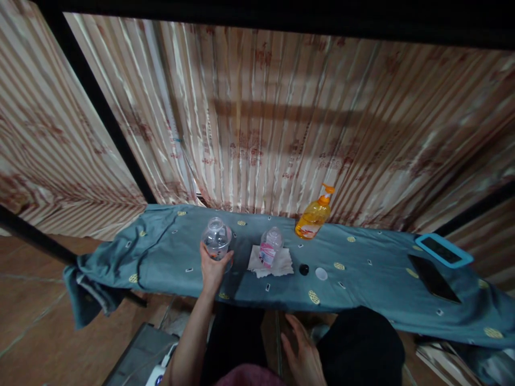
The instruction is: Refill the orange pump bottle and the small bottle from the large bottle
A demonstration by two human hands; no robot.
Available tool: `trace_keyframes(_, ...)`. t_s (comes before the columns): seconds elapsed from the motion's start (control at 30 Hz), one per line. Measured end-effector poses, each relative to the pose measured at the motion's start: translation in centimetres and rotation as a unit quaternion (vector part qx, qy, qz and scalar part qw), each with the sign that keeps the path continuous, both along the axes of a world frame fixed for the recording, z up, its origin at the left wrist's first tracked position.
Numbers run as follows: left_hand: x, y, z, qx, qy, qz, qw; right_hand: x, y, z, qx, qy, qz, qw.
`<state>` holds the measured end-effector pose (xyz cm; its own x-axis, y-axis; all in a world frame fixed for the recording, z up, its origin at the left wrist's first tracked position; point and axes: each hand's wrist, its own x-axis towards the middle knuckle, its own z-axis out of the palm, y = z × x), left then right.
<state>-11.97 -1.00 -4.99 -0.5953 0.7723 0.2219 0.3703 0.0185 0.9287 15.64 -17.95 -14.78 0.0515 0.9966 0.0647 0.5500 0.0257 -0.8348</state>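
My left hand (212, 267) is wrapped around a clear round plastic bottle (216, 237) that stands upright on the teal cloth-covered table (362, 252). Just right of it, a smaller clear bottle with a pink label (270, 246) stands on a white tissue (281, 264). A small black cap (304, 269) and a white cap (321, 274) lie on the cloth further right. My right hand (302, 353) rests low, below the table's front edge, fingers apart and holding nothing.
An orange pump bottle (314, 215) stands at the back by the striped curtain (257, 123). A black phone (433, 277) and a blue-framed tablet (443, 250) lie at the right end. Cloth hangs off the left end (86, 284).
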Motion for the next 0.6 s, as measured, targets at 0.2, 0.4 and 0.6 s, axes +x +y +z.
trace_keyframes(0.2, -0.6, 0.1, 0.3, -0.041, -0.007, 0.005, 0.999, -1.6, -0.3, -1.0, -0.048, 0.111, 0.069, 0.99)
trace_keyframes(0.4, 0.2, -2.9, 1.2, -0.067, -0.056, -0.109, 0.99, -4.8, 0.5, 0.2, -0.095, 0.312, 0.028, 0.945)
trace_keyframes(0.6, 5.8, -8.3, 2.3, -0.1, -0.192, -0.284, 0.934, -5.5, 2.6, 3.7, -0.223, 0.554, 0.025, 0.801)
